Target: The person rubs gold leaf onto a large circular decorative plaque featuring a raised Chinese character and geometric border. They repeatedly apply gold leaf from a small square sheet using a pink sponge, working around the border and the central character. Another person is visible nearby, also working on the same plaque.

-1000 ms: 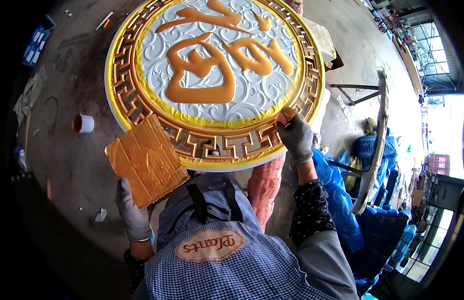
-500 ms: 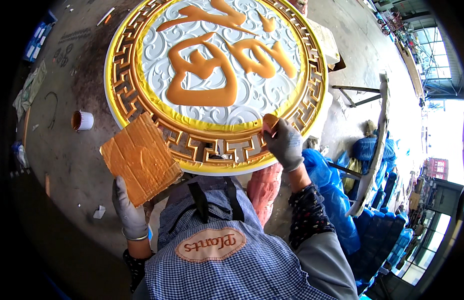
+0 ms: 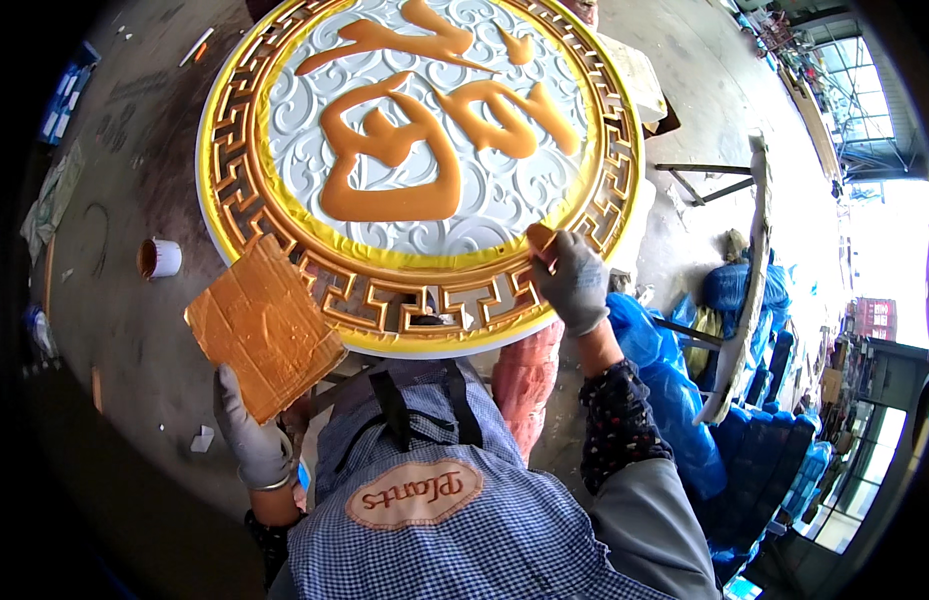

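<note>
A large round panel (image 3: 454, 225) lies before me, with raised gold characters on a pale scrollwork ground and a gold fretwork border edged in yellow. My left hand (image 3: 252, 440), in a grey glove, is closed on the lower edge of a square cardboard piece (image 3: 269, 335) smeared with gold paint. The cardboard overlaps the panel's near left rim. My right hand (image 3: 576, 285), also gloved, pinches a small orange-and-pink pad (image 3: 540, 240), sponge-like, over the near right part of the border. Whether the pad touches the border I cannot tell.
A white paint pot (image 3: 162, 258) stands on the floor at left. Blue plastic-wrapped bundles (image 3: 674, 390) lie at right, beside an upturned metal-legged bench (image 3: 749, 300). A pink wrapped support (image 3: 526, 385) shows under the panel's near edge.
My right hand with the pad has moved slightly right along the border. The cardboard in my left hand has moved a little left and nearer. The whole view has shifted slightly.
</note>
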`<state>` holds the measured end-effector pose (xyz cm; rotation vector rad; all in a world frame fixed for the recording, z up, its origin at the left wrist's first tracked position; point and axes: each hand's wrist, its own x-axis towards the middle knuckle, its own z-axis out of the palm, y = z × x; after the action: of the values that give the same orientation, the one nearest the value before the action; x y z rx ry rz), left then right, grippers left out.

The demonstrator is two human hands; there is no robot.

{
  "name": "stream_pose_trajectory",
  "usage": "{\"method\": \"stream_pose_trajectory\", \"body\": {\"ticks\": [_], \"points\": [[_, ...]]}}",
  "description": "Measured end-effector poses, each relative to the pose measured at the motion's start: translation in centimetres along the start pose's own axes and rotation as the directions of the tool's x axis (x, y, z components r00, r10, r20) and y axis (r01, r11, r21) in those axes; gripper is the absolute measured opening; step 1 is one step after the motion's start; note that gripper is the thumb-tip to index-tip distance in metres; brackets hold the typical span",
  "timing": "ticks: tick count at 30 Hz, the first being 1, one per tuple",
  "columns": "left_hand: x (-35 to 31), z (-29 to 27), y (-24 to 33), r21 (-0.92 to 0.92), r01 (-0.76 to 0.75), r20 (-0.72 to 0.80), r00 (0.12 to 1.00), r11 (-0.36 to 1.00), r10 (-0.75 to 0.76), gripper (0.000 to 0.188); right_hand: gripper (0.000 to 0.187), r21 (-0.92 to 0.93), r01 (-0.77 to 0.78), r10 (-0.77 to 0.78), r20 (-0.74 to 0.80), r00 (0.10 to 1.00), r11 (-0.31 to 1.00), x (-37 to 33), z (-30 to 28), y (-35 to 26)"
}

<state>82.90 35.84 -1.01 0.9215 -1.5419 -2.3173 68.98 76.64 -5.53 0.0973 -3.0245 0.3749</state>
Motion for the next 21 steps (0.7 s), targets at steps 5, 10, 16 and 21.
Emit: {"method": "stream_pose_trajectory", "body": {"ticks": [5, 10, 16, 21], "points": [[2.0, -4.9, -2.7, 0.095, -0.104, 0.019, 0.995, 0.99, 0.103, 0.055, 0.028, 0.108, -0.068, 0.062, 0.052, 0.997, 0.992, -0.5, -1.1, 0.2], [2.0, -5.3, -2.7, 0.121, -0.123, 0.064, 0.991, 0.985, 0.116, 0.055, 0.027, 0.034, -0.004, 0.004, -0.006, 1.0, 0.999, -0.8, -0.1, 0.1], [2.3, -7.0, -3.3, 0.129, -0.161, 0.084, 0.985, 0.978, 0.151, 0.056, 0.027, 0.155, -0.175, 0.19, -0.084, 0.978, 0.972, 0.4, -3.2, 2.1], [1.8, -6.0, -2.1, -0.057, -0.034, 0.006, 0.999, 0.998, 0.035, 0.048, 0.03, 0.427, -0.135, 0.229, -0.178, 0.957, 0.894, 2.1, -2.8, 8.7]]}}
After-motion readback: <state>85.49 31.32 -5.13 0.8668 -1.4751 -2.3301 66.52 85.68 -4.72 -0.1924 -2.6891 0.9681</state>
